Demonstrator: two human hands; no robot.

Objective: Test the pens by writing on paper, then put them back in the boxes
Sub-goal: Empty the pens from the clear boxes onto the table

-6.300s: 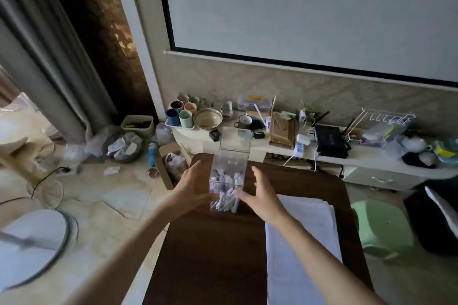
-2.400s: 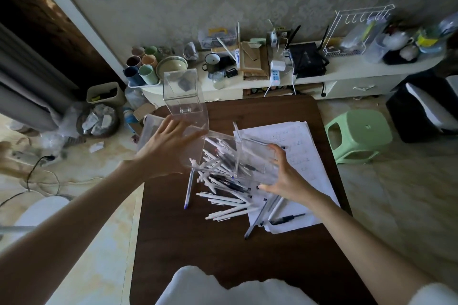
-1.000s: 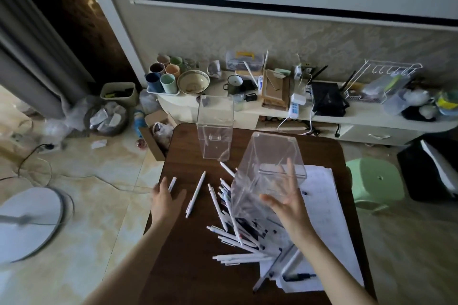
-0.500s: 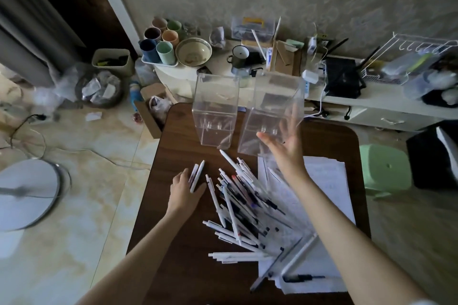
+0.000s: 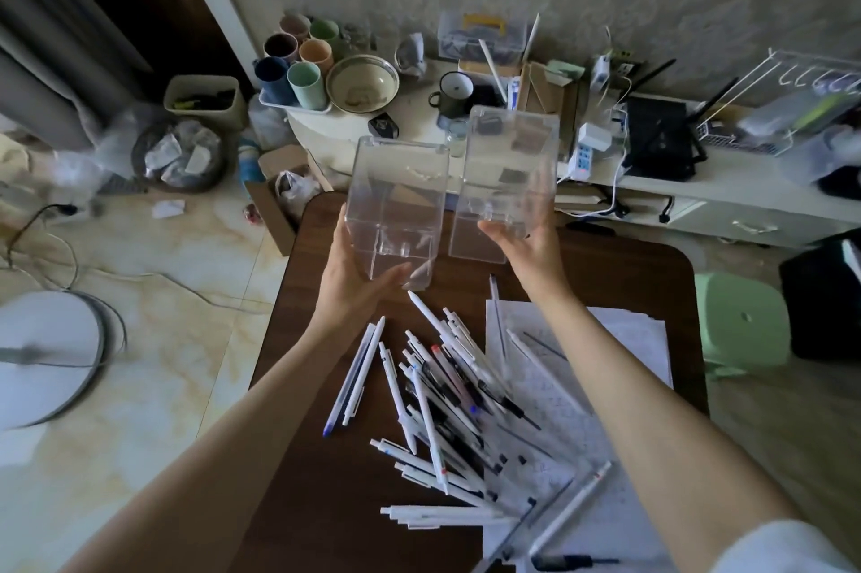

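We hold two clear boxes at the far end of the dark brown worktop [image 5: 326, 502], side by side and close together. Our left hand [image 5: 354, 288] wraps the lower near corner of the left box [image 5: 400, 195]. The palm is on its left wall and the thumb [image 5: 391, 276] lies across its front, so this grip is clamped on the box. We cannot tell whether its base rests on the wood or hangs just above it.

Our right hand [image 5: 526, 246] is palm-up at the lower right of the right box [image 5: 508, 162]. Its fingers run fairly straight up the wall and show blurred through the plastic. This grip is apart, touching the box rather than closed round it. Both boxes stand roughly upright.

The pens [image 5: 438, 391] lie outside the boxes in a loose crossed heap between our forearms. Most are white-barrelled, with some dark tips and clips. A few overlap the written-on paper [image 5: 624, 339] on the right half of the worktop. Two lie apart on the left of the heap, one showing a blue tip.

Beyond the worktop, a low white cabinet [image 5: 745, 181] carries coloured cups [image 5: 305, 81], a bowl [image 5: 362, 83] and a dark mug [image 5: 454, 92]. A green stool [image 5: 741, 321] stands on the floor to the right.
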